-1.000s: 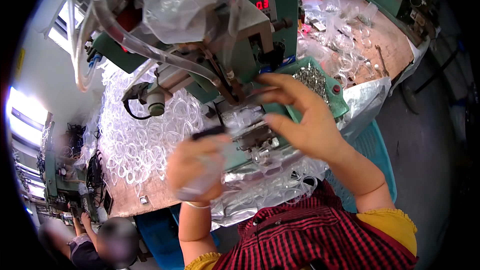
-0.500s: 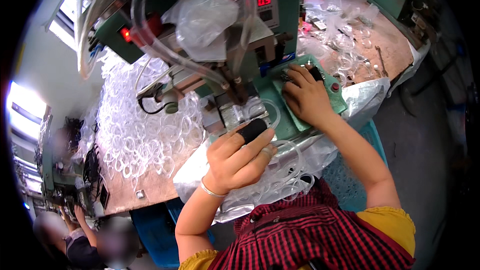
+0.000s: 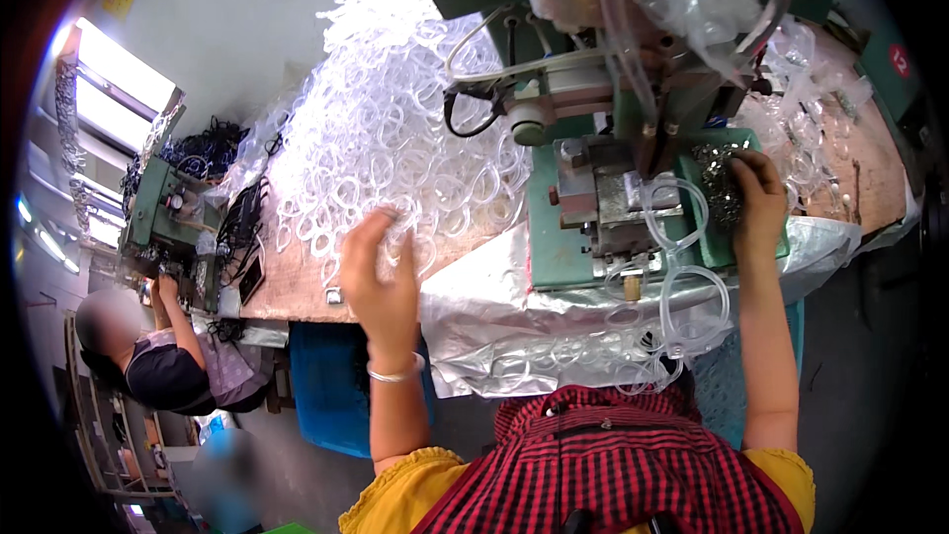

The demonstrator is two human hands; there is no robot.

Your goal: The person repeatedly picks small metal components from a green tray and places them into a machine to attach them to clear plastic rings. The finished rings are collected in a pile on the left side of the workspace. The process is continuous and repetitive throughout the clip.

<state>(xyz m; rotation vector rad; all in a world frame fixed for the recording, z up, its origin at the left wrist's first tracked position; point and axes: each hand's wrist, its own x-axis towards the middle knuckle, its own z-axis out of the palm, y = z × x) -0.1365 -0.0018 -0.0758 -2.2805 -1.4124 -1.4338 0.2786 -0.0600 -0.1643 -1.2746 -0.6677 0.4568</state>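
Note:
My left hand point(image 3: 381, 277) reaches to the near edge of a large heap of clear plastic rings point(image 3: 395, 119), thumb and fingers apart around a few rings. Over on the right, my right hand point(image 3: 759, 203) dips bent fingers into small shiny metal pieces point(image 3: 719, 183) in a green tray point(image 3: 700, 237). Whatever its fingertips pinch is too small to make out. Between the hands stands a green press point(image 3: 554, 247). A clear tube loop point(image 3: 704, 218) lies at its metal die block point(image 3: 633, 200), and another clear loop point(image 3: 727, 311) hangs below over the front edge.
Silver foil sheeting point(image 3: 474, 287) covers the bench front, with more rings on it. A blue crate point(image 3: 331, 391) stands below the bench. Clear hoses point(image 3: 618, 40) hang before the press. At far left a co-worker point(image 3: 173, 361) sits at another green machine point(image 3: 148, 203).
My left hand has left the loop at the press and moved left to the ring heap. My right hand stays at the tray, fingers now more bent. The view has swung left.

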